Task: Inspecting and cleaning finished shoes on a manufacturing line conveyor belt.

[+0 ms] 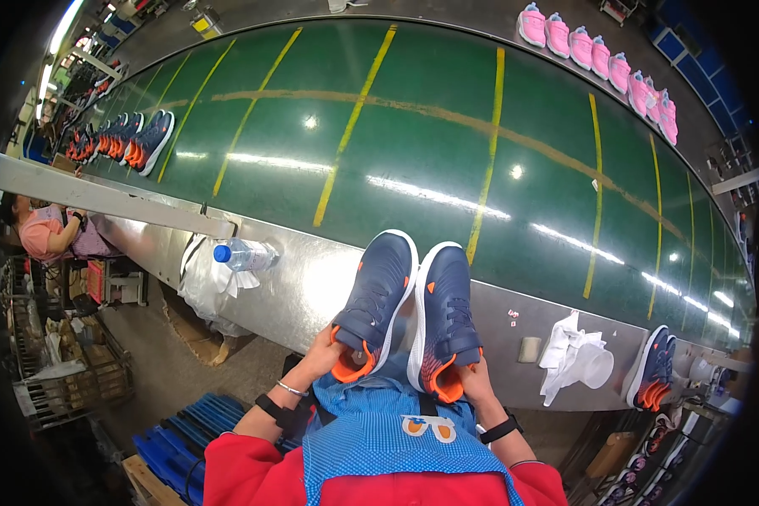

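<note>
Two navy sneakers with white soles and orange linings lie side by side at the metal ledge, toes pointing away from me. My left hand (319, 356) grips the left sneaker (371, 295) at its heel opening. At the heel of the right sneaker (447, 316), my right hand (476, 381) is closed, its fingers partly hidden behind the collar. The toes reach the edge of the green conveyor belt (422, 152). Both heels are close to my blue checked apron (379, 438).
A water bottle with a blue cap (243, 255) and a plastic bag (207, 287) are on the ledge at left. White crumpled paper (561, 350) and more navy sneakers (649, 371) are at right. Pink shoes (599, 57) line the far side. A co-worker (55, 232) sits at far left.
</note>
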The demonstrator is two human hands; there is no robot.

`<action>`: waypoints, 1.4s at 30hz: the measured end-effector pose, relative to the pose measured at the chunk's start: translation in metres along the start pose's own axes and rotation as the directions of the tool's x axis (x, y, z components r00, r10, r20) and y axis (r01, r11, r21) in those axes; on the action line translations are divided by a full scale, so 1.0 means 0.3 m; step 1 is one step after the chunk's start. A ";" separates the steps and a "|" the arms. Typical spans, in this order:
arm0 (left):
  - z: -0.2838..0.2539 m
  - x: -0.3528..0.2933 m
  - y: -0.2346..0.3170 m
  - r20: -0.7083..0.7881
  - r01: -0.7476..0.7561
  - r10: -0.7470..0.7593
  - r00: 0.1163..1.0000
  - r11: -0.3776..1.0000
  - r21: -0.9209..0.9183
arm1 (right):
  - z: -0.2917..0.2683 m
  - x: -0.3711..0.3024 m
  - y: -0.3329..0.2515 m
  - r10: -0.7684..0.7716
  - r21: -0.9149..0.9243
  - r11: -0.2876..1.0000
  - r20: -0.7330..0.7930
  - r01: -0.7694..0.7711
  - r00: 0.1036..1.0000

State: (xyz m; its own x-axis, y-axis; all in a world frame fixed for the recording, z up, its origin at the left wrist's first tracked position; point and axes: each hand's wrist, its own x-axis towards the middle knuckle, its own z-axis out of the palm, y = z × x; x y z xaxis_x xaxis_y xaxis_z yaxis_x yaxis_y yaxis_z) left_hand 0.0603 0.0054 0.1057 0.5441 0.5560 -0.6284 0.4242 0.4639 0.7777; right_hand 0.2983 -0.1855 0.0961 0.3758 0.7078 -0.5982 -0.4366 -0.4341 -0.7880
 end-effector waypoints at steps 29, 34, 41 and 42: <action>-0.030 -0.029 -0.143 -0.202 0.007 0.044 0.978 0.970 0.243 | -0.358 0.053 0.099 -0.503 -0.731 0.654 -0.612 -0.194 0.610; -0.039 -0.086 -0.037 -0.254 -0.107 0.169 0.952 0.965 0.238 | -0.353 0.041 0.045 -0.368 -0.648 0.628 -0.735 -0.431 0.569; 0.032 -0.029 0.181 0.075 -0.394 0.521 0.850 0.534 0.748 | -0.091 0.120 -0.266 -0.395 -0.335 0.890 -0.232 0.309 0.889; 0.055 -0.009 0.189 0.163 -0.384 0.510 0.845 0.364 0.849 | -0.016 0.167 -0.310 -0.333 -0.304 0.912 -0.162 0.274 0.929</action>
State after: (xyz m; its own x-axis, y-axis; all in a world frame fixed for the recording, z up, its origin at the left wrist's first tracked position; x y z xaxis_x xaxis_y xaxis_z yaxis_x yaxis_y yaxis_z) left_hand 0.0948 0.0189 0.1516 0.7940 0.5935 -0.1317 0.5600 -0.6298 0.5383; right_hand 0.3617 -0.1122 0.1388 0.6267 0.7118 -0.3171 -0.0467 -0.3719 -0.9271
